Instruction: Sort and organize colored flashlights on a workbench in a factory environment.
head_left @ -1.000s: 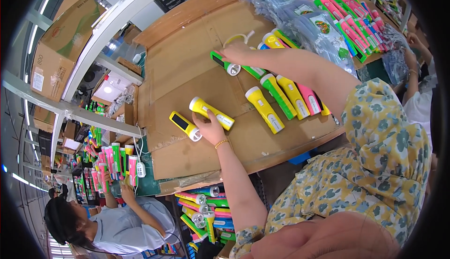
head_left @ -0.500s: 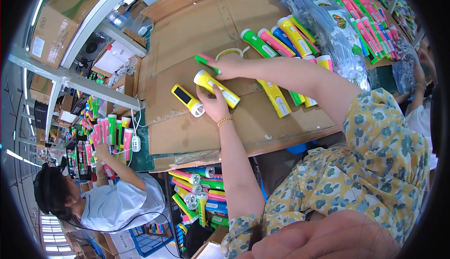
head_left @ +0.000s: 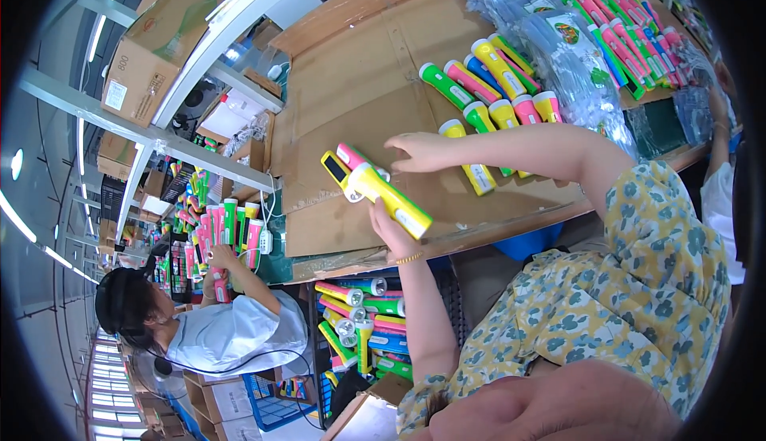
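My left hand (head_left: 396, 238) is closed around one yellow plastic torch (head_left: 387, 195), lifted just over the cardboard-covered worktop (head_left: 359, 82). My right hand (head_left: 423, 152), fingers loosely extended, touches a pink plastic torch (head_left: 351, 156) lying just beside a flat yellow-and-black one (head_left: 336, 170). Beyond them I count about nine more coloured torches in a row (head_left: 487, 90) beside clear plastic bags (head_left: 558, 34).

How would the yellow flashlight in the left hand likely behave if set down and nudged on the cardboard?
The yellow flashlight looks like rigid moulded plastic, so probably stiff and fairly light for its size. Its rounded body suggests it might roll, though the wider head end could limit that. The glossy shell may slide easily on the flat cardboard. The left hand grips it from below.
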A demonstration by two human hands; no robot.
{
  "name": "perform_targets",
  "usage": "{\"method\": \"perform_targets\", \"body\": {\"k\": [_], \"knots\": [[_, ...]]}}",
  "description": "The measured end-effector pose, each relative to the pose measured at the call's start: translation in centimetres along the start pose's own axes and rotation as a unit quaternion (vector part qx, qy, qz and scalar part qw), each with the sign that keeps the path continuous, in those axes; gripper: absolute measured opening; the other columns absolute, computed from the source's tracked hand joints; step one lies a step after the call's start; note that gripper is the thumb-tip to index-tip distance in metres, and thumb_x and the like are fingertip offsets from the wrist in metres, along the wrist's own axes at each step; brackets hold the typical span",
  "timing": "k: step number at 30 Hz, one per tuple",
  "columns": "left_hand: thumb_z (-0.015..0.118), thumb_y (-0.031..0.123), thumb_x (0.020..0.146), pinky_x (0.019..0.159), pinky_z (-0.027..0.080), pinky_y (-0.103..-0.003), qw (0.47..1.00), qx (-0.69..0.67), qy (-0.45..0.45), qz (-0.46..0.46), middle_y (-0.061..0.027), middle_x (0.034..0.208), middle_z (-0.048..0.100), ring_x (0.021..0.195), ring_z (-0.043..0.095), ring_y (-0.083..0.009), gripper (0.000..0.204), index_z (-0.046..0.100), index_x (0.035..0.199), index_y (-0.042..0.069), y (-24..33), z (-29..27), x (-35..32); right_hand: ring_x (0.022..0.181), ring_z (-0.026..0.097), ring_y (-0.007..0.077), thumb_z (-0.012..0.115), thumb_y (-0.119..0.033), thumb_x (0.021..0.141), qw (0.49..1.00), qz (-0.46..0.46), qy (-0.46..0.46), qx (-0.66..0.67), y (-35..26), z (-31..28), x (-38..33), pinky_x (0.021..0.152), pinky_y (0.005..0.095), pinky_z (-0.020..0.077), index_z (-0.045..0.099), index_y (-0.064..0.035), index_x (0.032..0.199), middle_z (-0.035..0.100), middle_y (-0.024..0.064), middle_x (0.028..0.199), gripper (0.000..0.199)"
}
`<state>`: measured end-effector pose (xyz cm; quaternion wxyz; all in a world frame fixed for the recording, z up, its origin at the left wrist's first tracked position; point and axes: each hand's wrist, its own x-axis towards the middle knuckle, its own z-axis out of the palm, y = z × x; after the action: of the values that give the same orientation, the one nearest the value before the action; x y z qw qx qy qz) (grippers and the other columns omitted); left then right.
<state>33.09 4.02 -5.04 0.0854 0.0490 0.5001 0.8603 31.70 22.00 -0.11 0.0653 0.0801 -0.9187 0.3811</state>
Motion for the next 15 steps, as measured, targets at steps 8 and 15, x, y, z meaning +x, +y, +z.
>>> {"method": "perform_targets", "body": {"k": [8, 15], "knots": [[0.034, 0.047, 0.095, 0.063, 0.047, -0.028, 0.965, -0.182, -0.07, -0.179, -0.0014, 0.091, 0.054, 0.075, 0.053, -0.014, 0.044, 0.047, 0.118, 0.012, -1.4, 3.8, -6.3, 0.085, 0.057, 0.0127, 0.053, -0.023, 0.09, 0.984, 0.047, -0.043, 0.168, -2.5, -5.5, -14.4, 0.076, 0.0263, 0.0452, 0.046, -0.0049, 0.125, 0.059, 0.0072, 0.101, 0.04], [0.037, 0.049, 0.093, 0.063, 0.047, -0.029, 0.949, -0.154, -0.161, -0.221, 0.0, 0.096, 0.054, 0.075, 0.054, -0.0132, 0.049, 0.042, 0.126, 0.013, -2.0, 7.1, -8.0, 0.082, 0.054, 0.0057, 0.05, -0.017, 0.093, 0.93, 0.162, 0.137, 0.301, 1.1, -5.6, -24.3, 0.072, 0.0222, 0.0433, 0.052, -0.007, 0.12, 0.063, 0.001, 0.089, 0.029]]}}
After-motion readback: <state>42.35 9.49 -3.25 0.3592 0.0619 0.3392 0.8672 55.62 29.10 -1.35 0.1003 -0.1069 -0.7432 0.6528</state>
